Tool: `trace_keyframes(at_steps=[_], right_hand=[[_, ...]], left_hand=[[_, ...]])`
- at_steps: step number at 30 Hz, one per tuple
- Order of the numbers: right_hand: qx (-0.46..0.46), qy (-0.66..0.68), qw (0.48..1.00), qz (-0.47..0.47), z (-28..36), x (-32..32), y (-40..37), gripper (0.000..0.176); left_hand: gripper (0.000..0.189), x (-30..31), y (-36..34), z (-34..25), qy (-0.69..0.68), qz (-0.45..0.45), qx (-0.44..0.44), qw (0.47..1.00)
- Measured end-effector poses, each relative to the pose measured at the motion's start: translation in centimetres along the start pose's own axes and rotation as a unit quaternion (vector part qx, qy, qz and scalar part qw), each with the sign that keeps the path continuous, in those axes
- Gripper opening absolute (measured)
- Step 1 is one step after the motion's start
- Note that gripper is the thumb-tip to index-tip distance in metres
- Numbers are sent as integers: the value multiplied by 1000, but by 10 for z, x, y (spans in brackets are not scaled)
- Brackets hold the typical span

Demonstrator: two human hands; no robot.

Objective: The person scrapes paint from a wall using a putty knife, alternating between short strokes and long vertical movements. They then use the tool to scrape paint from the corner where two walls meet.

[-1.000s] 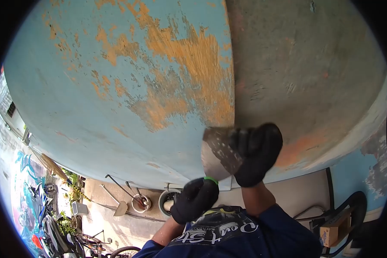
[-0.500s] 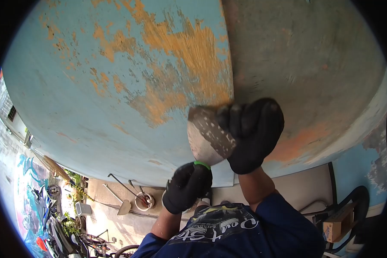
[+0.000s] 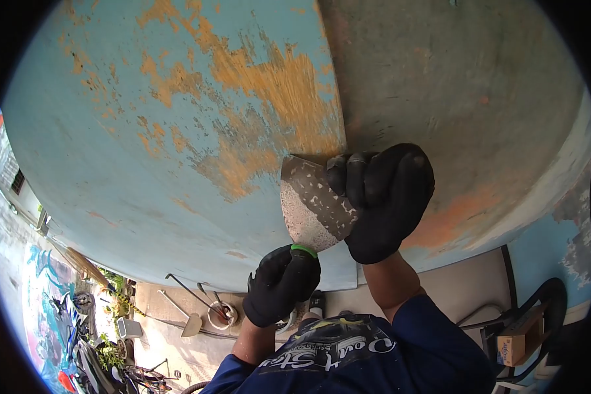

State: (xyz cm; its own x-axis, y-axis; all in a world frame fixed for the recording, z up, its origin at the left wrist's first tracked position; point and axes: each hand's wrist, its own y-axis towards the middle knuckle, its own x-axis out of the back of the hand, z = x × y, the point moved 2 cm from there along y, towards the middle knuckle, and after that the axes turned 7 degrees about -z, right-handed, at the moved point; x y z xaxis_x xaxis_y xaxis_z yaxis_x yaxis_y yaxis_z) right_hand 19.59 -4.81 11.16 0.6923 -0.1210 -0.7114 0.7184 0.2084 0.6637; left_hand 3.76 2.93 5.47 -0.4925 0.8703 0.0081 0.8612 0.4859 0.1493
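A wide scraper [image 3: 313, 201] with a worn, speckled blade lies angled against the blue painted surface [image 3: 138, 197]. My left hand [image 3: 284, 284], in a black glove, is closed round its lower end, where a bit of green shows at the thumb. Also gloved in black, my right hand [image 3: 393, 197] has its fingers curled at the blade's right side, over the joint between the blue and the grey-brown surface [image 3: 466, 111]. The blade's top edge meets the blue side just below a scraped orange patch [image 3: 289, 85].
Below at left, a bucket [image 3: 222, 316] with tools stands on the concrete floor near a long-handled tool with a flat blade [image 3: 192, 325]. Motorbikes [image 3: 79, 341] and plants line the left side. A cardboard box [image 3: 520, 338] sits at lower right beside a black curved frame [image 3: 558, 302].
Both hands and the scraper have shifted slightly left in view. The blade, blurred at its top before, now shows sharply; the grip looks the same.
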Motion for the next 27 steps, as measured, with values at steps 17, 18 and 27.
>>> trace_keyframes(at_steps=[17, 18, 27], right_hand=[[95, 45, 994, -28, 32, 9, -22, 41], [103, 62, 993, 1, 34, 11, -22, 41], [101, 55, 992, -44, 40, 0, -1, 43]], left_hand=[[18, -2, -12, -4, 24, 70, 66, 995], [19, -4, -9, -3, 69, 81, 22, 994], [26, -18, -6, -19, -15, -2, 42, 999]])
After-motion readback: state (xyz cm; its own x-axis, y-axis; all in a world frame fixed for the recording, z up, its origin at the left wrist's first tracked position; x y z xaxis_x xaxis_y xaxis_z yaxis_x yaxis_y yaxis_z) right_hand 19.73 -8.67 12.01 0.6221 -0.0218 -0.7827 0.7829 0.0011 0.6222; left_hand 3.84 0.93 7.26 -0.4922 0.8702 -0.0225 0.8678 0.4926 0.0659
